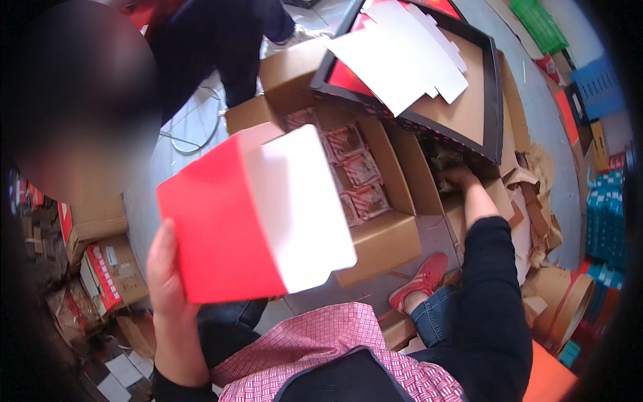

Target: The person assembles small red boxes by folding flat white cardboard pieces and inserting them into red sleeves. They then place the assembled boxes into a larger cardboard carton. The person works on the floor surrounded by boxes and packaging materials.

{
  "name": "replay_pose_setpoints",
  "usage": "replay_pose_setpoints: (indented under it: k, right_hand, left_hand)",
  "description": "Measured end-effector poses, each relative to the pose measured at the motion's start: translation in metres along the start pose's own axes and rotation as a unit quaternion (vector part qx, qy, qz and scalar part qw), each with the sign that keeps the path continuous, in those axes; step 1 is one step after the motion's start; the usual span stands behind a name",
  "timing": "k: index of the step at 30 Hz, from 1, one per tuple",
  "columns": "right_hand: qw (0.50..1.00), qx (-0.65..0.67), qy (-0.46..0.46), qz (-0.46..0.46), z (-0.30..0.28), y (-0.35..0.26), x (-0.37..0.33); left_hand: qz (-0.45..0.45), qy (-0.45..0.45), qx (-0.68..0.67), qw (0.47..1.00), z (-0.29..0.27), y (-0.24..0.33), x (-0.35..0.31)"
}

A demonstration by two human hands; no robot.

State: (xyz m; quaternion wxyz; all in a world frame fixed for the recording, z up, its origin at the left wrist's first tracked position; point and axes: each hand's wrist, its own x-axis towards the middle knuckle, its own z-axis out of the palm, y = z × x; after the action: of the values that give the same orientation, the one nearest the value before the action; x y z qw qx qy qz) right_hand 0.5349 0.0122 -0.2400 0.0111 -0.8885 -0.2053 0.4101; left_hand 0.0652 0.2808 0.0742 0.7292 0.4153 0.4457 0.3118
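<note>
My left hand is closed on the left edge of a red paperboard box, its white flap standing open toward the right. The box is held up in front of me and tilted. On the right, my right hand reaches down into a brown carton, below the edge of a black-rimmed tray. Its fingers are in shadow, so what they touch is hidden. Beside it, a second open carton holds several clear-wrapped packets with red and white print.
Flat white paperboard blanks lie across the black-rimmed tray. A person in dark clothes stands at the far left. Crumpled brown paper and a round brown tub are at right, near stacked teal packages. More cartons sit at left.
</note>
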Motion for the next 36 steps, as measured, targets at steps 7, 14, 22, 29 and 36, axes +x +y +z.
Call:
replay_pose_setpoints:
  k: [7,14,22,29,36]
  right_hand:
    - [0.951,-0.067,0.085,-0.289,-0.088,-0.102,-0.262]
    - [0.759,-0.243,0.284,-0.534,-0.139,-0.233,-0.496]
    - [0.654,-0.054,0.475,-0.586,-0.111,-0.241,-0.602]
    - [0.639,0.542,0.282,-0.466,0.081,-0.198,-0.587]
    - [0.602,0.52,0.291,-0.531,0.122,-0.165,-0.595]
  left_hand:
    - [0.037,-0.067,-0.004,0.997,-0.007,0.012,-0.008]
    - [0.03,-0.212,-0.092,0.973,0.003,-0.002,-0.041]
    - [0.059,-0.269,-0.233,0.933,0.012,-0.012,-0.111]
    - [0.121,-0.285,-0.296,0.904,0.0,-0.027,-0.233]
    - [0.156,-0.334,-0.285,0.885,-0.068,-0.044,-0.272]
